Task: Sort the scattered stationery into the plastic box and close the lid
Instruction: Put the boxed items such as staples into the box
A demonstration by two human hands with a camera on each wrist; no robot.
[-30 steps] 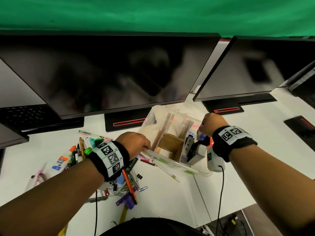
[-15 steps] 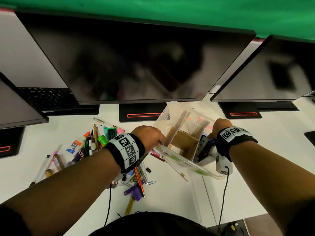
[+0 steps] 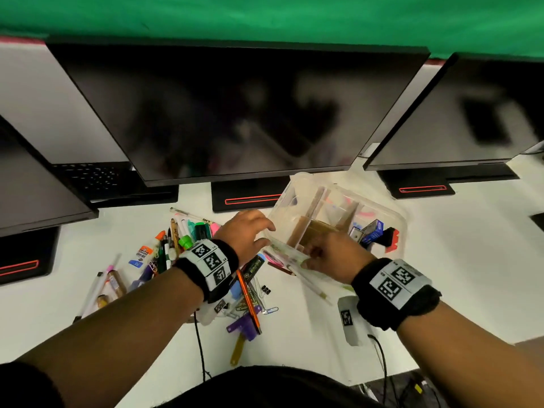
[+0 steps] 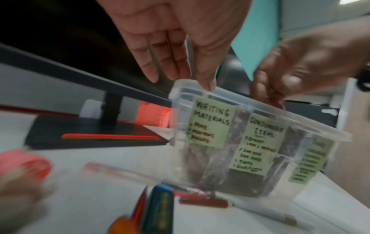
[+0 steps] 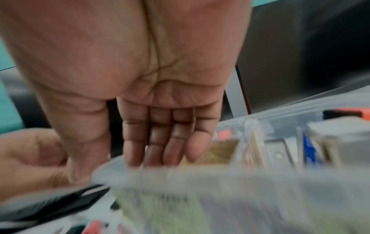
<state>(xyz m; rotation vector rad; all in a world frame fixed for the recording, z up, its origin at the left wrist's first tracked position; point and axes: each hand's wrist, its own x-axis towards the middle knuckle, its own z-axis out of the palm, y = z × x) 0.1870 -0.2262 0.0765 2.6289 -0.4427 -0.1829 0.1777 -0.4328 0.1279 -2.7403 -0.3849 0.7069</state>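
The clear plastic box point(image 3: 297, 184) stands on the white desk, lid off, with cardboard dividers and small boxes inside; green labels show on its wall point(image 4: 180, 120). My left hand point(image 3: 247, 231) is at its left corner with fingers straight point(image 4: 178, 74), only the thumb tip touching the rim. My right hand point(image 3: 329, 254) holds the near wall point(image 5: 200, 174), fingers point(image 5: 160, 142) inside and thumb outside. The same right hand point(image 4: 300, 71) shows over the rim in the left wrist view. Scattered stationery point(image 3: 182, 245) lies left of the box: markers, pens, a glue bottle point(image 3: 144, 251), clips.
Three dark monitors point(image 3: 235, 113) stand close behind, their bases point(image 3: 247, 198) on the desk. An orange pen point(image 3: 248, 301) and a purple tool point(image 3: 244, 328) lie near the front edge. A white pen point(image 3: 312, 284) pokes out under the box. White desk point(image 3: 471, 260) lies to the right.
My right hand has shifted from the box's right side to its near wall. The left hand's grip on the corner has loosened into straight fingers. The box sits less tilted.
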